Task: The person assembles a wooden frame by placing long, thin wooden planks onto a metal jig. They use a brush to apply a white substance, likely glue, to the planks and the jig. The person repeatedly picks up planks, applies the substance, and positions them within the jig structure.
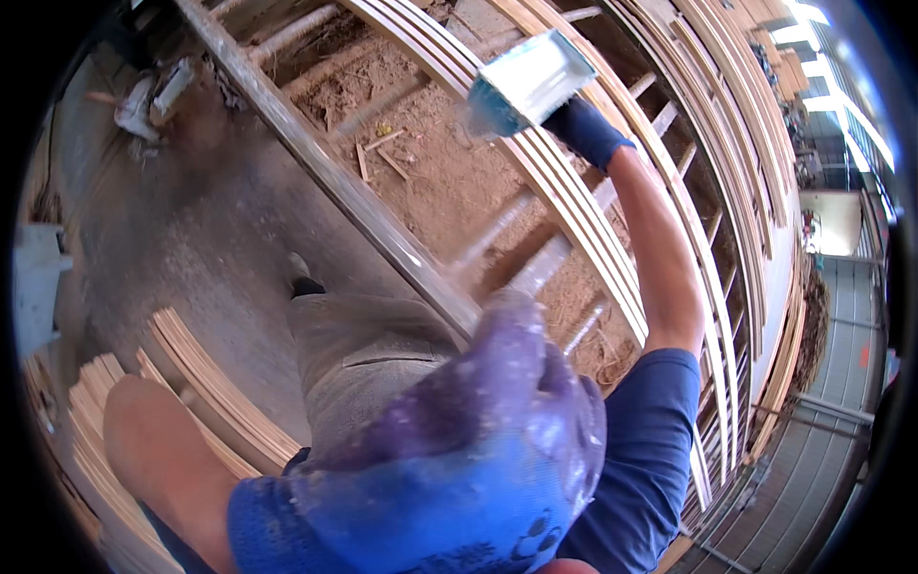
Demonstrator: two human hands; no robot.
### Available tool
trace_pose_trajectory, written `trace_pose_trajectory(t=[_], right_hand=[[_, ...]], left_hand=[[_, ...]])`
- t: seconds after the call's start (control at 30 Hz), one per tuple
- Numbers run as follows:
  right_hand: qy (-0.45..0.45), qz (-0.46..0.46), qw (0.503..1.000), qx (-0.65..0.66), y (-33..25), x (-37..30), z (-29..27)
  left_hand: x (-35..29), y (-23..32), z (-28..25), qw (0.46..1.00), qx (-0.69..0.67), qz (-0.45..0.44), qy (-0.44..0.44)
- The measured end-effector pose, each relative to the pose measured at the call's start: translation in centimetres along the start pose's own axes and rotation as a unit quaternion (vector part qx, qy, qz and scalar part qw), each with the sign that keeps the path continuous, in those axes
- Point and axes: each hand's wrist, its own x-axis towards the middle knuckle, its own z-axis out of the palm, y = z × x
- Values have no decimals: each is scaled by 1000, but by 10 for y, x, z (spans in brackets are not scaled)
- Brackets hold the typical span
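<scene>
Stretched out over the slatted frame, my right hand [585,132], in a dark blue glove, is closed on the near right side of a teal and white box-shaped thing [535,81]. Motion blurs it, and its exact kind does not show. Below it run long thin wooden strips [564,196] lying across the rails. Close to the camera, my left hand [469,435] fills the lower middle in a blue glove with a worn purple coating. Its fingers are curled together; anything inside them is hidden.
A long wooden rail [335,182] edges the frame, with sawdust [449,172] and wood scraps beneath the crossbars. More wooden strips [215,392] are stacked at lower left. Bundled strips [732,124] lie at far right. Debris [153,100] rests on the concrete floor [191,230].
</scene>
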Motion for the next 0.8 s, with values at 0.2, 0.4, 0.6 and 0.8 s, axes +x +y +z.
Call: trace_pose_trajectory(t=[0.2,0.4,0.6,0.8], right_hand=[[-16,48,999,-14,71,-240,-4],[-113,137,983,-56,116,-482,-21],[-33,103,993,52,140,-590,-21],[-5,24,998,55,165,-673,-18]], left_hand=[[37,174,28,999,-9,-43,-9],[56,336,61,998,-25,-47,-19],[89,502,89,999,-44,-26,-9],[129,678,129,1000,-19,-15,-16]])
